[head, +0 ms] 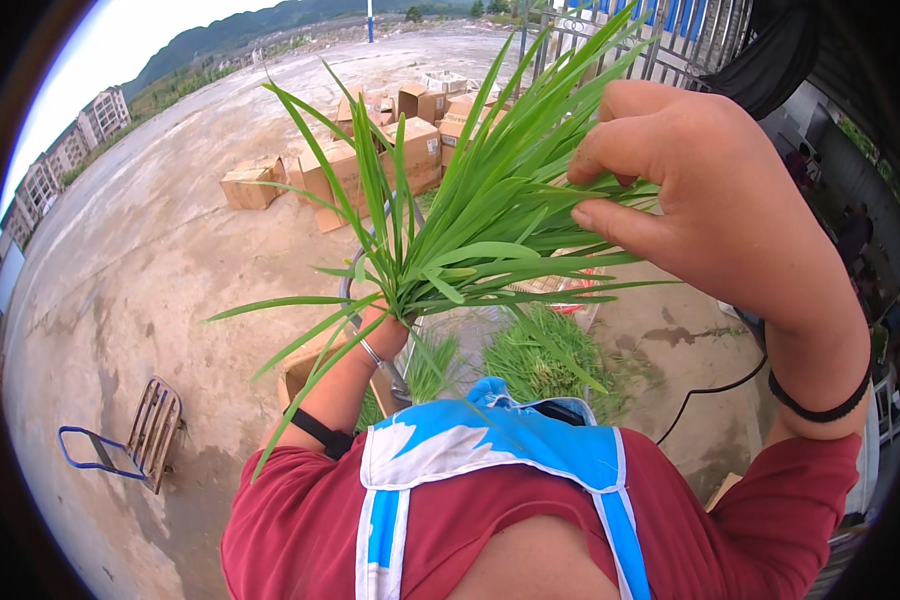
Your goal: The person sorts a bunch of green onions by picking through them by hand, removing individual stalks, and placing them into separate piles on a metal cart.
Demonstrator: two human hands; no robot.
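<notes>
A bunch of long, flat green leaves (487, 217), which look like garlic chives, fans upward and to the right in front of me. My left hand (394, 335) grips it at the base, partly covered by drooping blades. My right hand (667, 165) is raised at the bunch's right side, thumb and bent fingers around some of the blades; the leaves partly hide its inner fingers. Below the bunch, a pile of the same greens (547, 356) lies on a low surface, with a smaller bundle (431, 367) to its left.
Several cardboard boxes (412, 150) stand on the concrete ahead. An open box (298, 375) is by my left forearm. A hand trolley (150, 435) rests at left. A black cable (690, 394) crosses the ground at right. A metal gate (645, 45) stands behind; people (855, 232) are at far right.
</notes>
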